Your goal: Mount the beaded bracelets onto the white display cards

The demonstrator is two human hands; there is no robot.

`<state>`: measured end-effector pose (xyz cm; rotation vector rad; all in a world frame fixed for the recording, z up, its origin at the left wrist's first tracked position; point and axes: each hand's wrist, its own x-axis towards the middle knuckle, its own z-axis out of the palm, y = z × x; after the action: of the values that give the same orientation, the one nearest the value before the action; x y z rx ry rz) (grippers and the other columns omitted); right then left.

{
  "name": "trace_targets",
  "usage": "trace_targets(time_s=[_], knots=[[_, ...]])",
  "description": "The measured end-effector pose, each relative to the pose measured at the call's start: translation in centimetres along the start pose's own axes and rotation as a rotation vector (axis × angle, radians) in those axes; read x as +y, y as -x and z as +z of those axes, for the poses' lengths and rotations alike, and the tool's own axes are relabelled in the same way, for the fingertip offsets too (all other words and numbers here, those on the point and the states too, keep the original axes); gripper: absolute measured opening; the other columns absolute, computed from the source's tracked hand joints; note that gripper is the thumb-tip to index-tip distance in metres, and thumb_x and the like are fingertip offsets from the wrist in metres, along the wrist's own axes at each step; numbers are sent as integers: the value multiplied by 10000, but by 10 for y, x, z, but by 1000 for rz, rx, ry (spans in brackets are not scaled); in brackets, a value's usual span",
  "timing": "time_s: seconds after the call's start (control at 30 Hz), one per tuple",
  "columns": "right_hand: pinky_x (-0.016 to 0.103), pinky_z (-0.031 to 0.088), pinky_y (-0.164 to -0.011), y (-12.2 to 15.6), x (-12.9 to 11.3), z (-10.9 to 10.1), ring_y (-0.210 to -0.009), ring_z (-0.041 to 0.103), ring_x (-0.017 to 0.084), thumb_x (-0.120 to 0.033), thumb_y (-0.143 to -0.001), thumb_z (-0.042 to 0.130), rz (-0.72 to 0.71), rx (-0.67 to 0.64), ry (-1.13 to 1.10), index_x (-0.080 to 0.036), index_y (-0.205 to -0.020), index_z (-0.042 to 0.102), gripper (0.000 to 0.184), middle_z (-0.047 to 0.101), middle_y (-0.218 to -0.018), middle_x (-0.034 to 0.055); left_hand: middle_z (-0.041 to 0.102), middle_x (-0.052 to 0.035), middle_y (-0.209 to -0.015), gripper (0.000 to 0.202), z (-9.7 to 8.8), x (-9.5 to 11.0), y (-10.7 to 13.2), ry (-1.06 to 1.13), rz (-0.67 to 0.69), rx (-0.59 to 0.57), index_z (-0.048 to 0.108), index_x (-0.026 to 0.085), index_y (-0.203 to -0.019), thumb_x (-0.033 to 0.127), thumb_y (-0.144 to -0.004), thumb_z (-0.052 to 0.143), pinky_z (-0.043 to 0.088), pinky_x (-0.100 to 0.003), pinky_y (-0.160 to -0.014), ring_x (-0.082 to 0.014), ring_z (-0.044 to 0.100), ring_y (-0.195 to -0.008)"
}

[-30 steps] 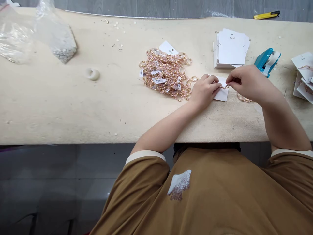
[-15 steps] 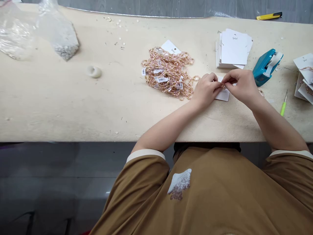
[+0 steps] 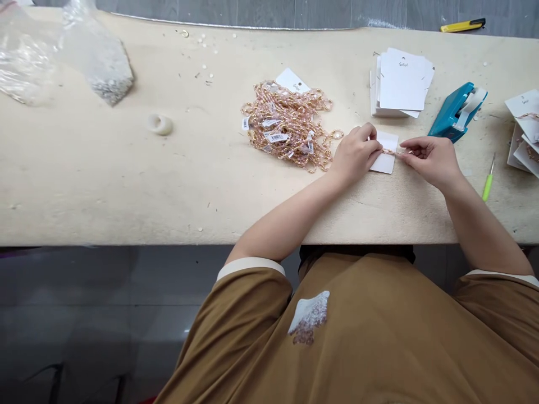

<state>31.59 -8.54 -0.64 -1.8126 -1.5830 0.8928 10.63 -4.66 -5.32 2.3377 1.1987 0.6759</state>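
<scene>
A small white display card (image 3: 384, 163) lies flat on the table under my left hand (image 3: 356, 150). That hand's thumb and fingers are closed at the card's left side, pinching the end of a beaded strand against it. My right hand (image 3: 432, 160), just past the card's right edge, pinches the other part of the pink and gold beaded strand (image 3: 389, 151), which runs taut across the card. To the left sits a tangled heap of similar beaded strands (image 3: 286, 126) with small barcode tags. Parts of the strand are hidden by my fingers.
Behind my hands are a stack of white cards (image 3: 402, 84) and a teal tape dispenser (image 3: 452, 115). A green-handled pick (image 3: 487, 186) and carded strands (image 3: 526, 123) lie right. A yellow cutter (image 3: 462, 26), a tape roll (image 3: 160, 124) and a plastic bag (image 3: 110, 73) lie farther off.
My right hand has moved right and slightly down, away from my left hand, drawing the beaded strand out across the card. My left hand has stayed nearly in place.
</scene>
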Motion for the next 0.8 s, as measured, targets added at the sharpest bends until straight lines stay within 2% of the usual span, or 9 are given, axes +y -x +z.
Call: trace_targets(time_s=[0.1,0.27,0.37,0.47,0.57,0.63,0.73,0.8], knots=[[391,537,-741,0,5,4,-781,646,200,-198,-804,686,-201,36,256,-223,-819,747,67,727,-857,61,663,-88,-1161,316,0,0,0,5,6,-24,740,200,-978,351,-1008,464,471,-344,-947,-179,567,-1040],[420,531,-787,2,11,4,-923,647,246,-190,-945,467,-515,38,545,-216,-778,584,206,707,-1016,125,665,-87,-1170,263,1,-5,0,59,13,11,732,211,-986,341,-992,503,484,-348,-950,-186,588,-1055],[430,507,-783,2,14,2,-914,629,254,-214,-1017,332,-600,-19,711,-213,-765,537,325,707,-1060,150,655,-72,-1223,232,-4,-2,-1,69,21,-5,723,232,-1077,291,-975,523,483,-348,-966,-186,587,-1085],[418,509,-801,2,19,1,-945,632,250,-202,-1031,292,-671,-30,792,-214,-801,549,345,701,-1073,143,657,-47,-1285,261,-9,7,-5,21,60,-70,707,270,-1163,266,-953,553,481,-370,-950,-208,565,-1110],[418,516,-814,2,24,2,-955,642,247,-198,-1032,299,-713,-32,807,-216,-817,564,341,706,-1065,136,697,-28,-1238,287,-9,19,-13,24,66,-101,718,301,-1193,329,-979,529,481,-386,-948,-213,559,-1084],[431,518,-819,1,25,3,-959,653,249,-213,-1029,321,-691,-17,760,-219,-803,565,333,716,-1086,133,729,-20,-1152,270,-5,23,-19,67,37,-103,758,310,-1126,372,-981,538,480,-381,-949,-207,571,-1065],[447,531,-846,2,23,1,-1009,675,249,-257,-1002,424,-614,23,544,-228,-801,574,252,725,-1159,112,750,-18,-1072,218,0,23,-24,131,-8,-91,791,299,-1022,357,-964,589,480,-362,-942,-197,594,-1066],[423,545,-813,3,19,-2,-984,691,232,-292,-966,515,-540,18,344,-243,-835,595,160,736,-1141,90,752,-24,-1077,212,2,21,-24,142,-18,-75,786,277,-1022,325,-966,587,480,-356,-949,-193,603,-1077]])
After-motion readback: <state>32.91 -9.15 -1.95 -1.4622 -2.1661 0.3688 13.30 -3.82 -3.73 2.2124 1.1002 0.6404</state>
